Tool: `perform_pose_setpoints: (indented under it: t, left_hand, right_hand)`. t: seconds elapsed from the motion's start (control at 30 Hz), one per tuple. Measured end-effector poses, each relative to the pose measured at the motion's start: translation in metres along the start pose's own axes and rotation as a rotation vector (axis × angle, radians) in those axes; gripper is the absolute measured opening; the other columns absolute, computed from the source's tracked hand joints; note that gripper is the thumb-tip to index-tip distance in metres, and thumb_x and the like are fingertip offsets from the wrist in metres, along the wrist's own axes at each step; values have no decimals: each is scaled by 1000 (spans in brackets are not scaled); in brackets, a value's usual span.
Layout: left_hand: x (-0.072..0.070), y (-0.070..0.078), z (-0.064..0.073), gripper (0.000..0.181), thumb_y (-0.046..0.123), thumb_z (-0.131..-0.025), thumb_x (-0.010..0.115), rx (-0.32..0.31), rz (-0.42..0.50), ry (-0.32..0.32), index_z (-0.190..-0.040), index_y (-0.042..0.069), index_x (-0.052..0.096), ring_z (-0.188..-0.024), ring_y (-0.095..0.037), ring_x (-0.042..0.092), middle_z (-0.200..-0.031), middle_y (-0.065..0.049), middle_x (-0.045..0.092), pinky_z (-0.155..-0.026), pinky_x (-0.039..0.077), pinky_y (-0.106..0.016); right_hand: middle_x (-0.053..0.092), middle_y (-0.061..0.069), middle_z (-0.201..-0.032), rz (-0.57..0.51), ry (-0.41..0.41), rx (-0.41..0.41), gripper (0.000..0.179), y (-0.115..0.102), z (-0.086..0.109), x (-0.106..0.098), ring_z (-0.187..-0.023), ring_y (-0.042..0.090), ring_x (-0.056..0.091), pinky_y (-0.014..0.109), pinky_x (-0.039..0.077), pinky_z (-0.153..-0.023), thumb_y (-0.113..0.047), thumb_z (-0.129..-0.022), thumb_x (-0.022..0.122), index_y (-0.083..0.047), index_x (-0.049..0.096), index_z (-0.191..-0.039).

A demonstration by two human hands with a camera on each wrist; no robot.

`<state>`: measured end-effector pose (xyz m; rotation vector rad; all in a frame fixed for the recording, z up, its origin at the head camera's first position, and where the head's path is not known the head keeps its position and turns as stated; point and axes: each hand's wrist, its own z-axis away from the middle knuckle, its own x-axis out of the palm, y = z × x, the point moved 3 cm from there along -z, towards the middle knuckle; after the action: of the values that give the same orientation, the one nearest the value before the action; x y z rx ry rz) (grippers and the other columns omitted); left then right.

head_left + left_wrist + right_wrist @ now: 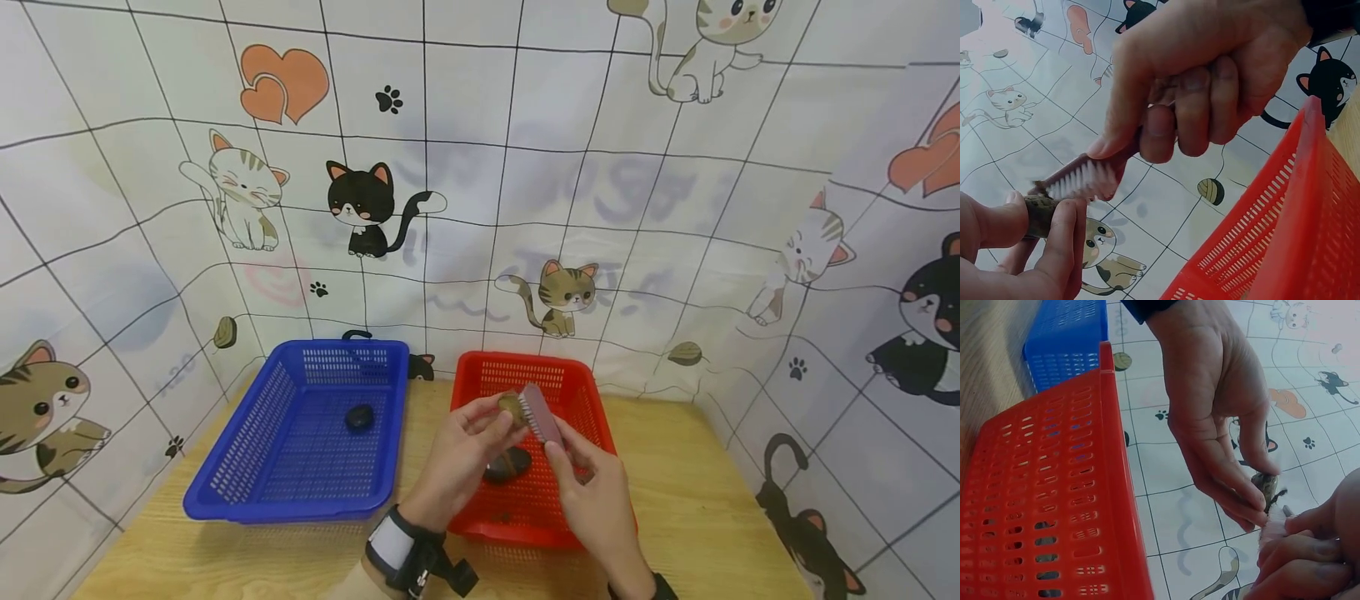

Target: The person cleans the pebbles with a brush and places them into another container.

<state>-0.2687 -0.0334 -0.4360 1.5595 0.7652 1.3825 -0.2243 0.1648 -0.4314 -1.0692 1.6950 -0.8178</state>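
Note:
My left hand (468, 442) pinches a small brownish stone (513, 406) between thumb and fingers, above the red basket (528, 360). In my right hand (598, 492) I grip a mauve brush (542, 415) by its handle. Its white bristles point left and meet the stone; in the left wrist view the bristles (1085, 181) lie along the stone's (1041, 215) upper edge, with dark dirt at the brush tip. Below the hands, a larger dark stone (508, 465) lies in the red basket, partly covered by the left hand.
A blue basket (300, 500) stands to the left on the wooden table (690, 492), holding one black stone (360, 417). Behind and at both sides hangs a white sheet (465, 192) with a grid and cat prints. A dark band with a device (420, 558) sits on my left wrist.

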Motion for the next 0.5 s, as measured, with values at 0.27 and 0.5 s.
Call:
perform_pose_setpoints:
  t: [0.27,0.5]
  left_hand:
    - [-4,4,2,52,17,-115,75,0,27,57,-163,4,62,-139,-30,80,-156,-23,74,-115,65,-34]
    - [1,-3,0,49,17,-115,74,-17,-25,-24,-161,3,64,-131,-26,84,-155,-22,76,-115,66,-34]
  right_hand:
    - [88,12,-133,-21,-10,22,45,-6,5,2,-99,14,78,25,60,-72,-25,-112,82,-13,76,-155]
    - [86,15,-137,-29,14,-23,46,-1,1,3,-95,15,76,25,55,-65,-22,-112,81,-11,74,-157]
